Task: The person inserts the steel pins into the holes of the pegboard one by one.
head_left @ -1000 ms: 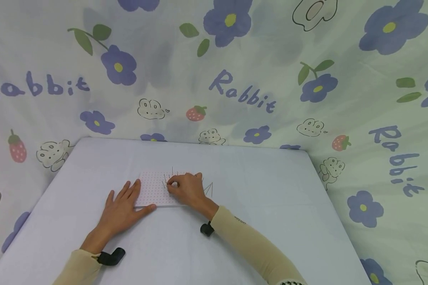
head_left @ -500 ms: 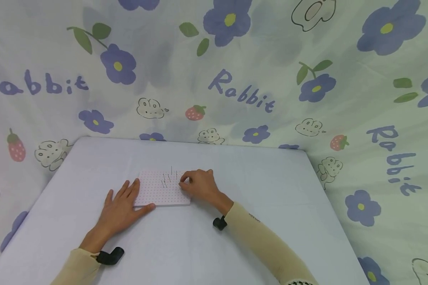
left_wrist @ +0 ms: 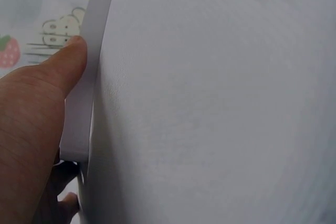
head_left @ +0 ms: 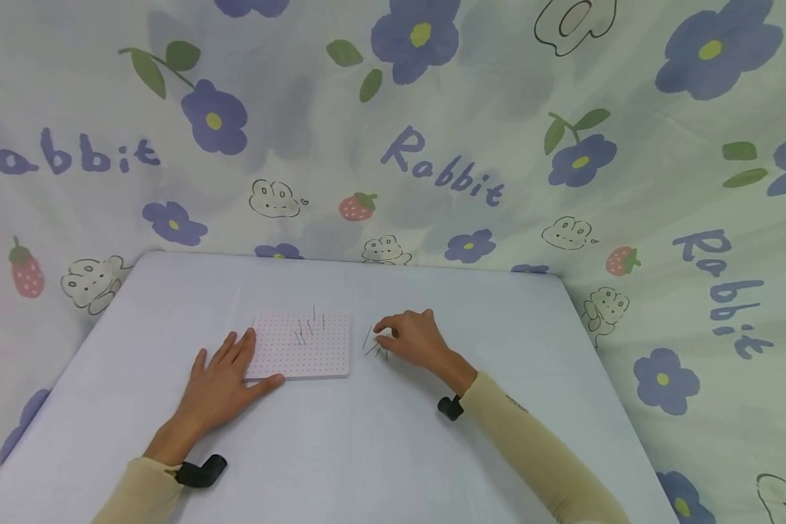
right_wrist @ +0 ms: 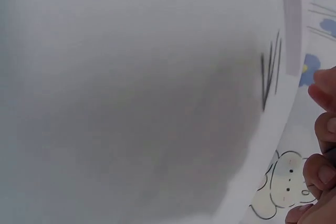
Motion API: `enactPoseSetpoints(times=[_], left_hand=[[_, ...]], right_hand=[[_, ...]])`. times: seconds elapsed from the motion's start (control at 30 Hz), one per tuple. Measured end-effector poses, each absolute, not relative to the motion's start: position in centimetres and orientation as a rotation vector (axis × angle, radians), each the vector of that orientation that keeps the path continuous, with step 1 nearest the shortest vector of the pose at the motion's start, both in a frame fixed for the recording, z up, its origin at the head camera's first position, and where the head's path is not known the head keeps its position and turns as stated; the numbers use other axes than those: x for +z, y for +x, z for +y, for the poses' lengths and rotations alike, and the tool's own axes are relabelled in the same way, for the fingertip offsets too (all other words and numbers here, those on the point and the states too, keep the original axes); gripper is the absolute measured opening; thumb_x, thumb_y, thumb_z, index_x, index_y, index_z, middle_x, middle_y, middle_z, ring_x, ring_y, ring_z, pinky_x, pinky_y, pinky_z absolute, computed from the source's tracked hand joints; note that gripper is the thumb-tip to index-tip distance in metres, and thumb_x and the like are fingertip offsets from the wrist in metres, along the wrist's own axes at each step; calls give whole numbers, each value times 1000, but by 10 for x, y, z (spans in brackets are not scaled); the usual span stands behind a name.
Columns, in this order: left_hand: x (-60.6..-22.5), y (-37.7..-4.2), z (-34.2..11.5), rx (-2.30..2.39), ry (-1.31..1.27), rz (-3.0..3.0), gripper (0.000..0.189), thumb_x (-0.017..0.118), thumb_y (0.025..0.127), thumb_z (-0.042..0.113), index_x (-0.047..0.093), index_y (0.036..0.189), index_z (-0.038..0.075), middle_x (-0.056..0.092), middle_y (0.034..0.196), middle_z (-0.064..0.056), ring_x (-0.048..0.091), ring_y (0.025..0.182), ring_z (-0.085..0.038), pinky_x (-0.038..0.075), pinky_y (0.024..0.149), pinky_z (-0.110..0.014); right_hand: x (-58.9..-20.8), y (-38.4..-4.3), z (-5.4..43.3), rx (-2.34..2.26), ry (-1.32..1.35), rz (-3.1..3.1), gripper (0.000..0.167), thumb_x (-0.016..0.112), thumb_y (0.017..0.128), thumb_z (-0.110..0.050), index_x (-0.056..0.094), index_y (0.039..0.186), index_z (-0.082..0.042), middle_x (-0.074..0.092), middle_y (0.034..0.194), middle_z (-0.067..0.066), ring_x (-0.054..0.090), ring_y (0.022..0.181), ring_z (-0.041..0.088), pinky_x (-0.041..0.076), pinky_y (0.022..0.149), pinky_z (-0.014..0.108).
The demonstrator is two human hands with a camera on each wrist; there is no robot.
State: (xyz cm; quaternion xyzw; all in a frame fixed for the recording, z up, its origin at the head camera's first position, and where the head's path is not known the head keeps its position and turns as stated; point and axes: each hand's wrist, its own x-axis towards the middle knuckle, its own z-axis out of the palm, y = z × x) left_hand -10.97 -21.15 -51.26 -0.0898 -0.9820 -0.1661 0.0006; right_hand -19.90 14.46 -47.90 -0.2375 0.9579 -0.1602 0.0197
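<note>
A white pegboard (head_left: 301, 364) with a grid of small reddish dots lies on the table. Several thin dark needle-like pins (head_left: 314, 313) stand in its upper middle part. My left hand (head_left: 219, 386) rests at the board's left end, fingers spread, thumb along the near edge; the left wrist view has the thumb (left_wrist: 71, 66) against the board's side (left_wrist: 79, 124). Over the loose pins (head_left: 368, 338) right of the board hovers my right hand (head_left: 419, 340), thumb and forefinger bent toward each other with a small gap. Nothing shows between them. In the right wrist view, pins (right_wrist: 270, 72) lie near the board.
The table (head_left: 367, 444) has a plain white cover. Behind it and at its sides hangs a curtain (head_left: 314, 138) printed with flowers and rabbits. A black wrist camera (head_left: 201, 471) sits on the left wrist, another camera (head_left: 450, 407) on the right.
My right hand has moved right, from above the standing pins on the board to the loose pins beside it. The left hand has stayed in place on the board.
</note>
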Motion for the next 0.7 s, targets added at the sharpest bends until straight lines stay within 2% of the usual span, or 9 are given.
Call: enactPoseSetpoints(times=[0.23,0.47,0.7], left_hand=[[-513,-109,-212,-531,-276,-3081,111,53,89,75,17,158,-4,27,161,-26,17,150,-47,2,113,-74],[-513,-109,-212,-536,-272,-3076,111,54,88,75,18,158,-4,28,161,-26,17,150,-46,2,113,-74],[-515,-110,-213,-529,-275,-3067,111,54,88,75,18,158,-3,29,161,-25,18,150,-46,3,113,-75]], right_hand=[[-491,-199,159,-285,-808,2973,24,66,94,-35,76,116,-36,55,61,-16,51,70,7,29,71,37],[-495,-200,169,-243,-792,2960,28,70,93,-35,74,121,-36,75,86,-11,55,75,8,31,74,40],[-496,-202,170,-232,-804,2959,26,71,92,-36,76,118,-39,65,76,-16,50,73,8,30,74,39]])
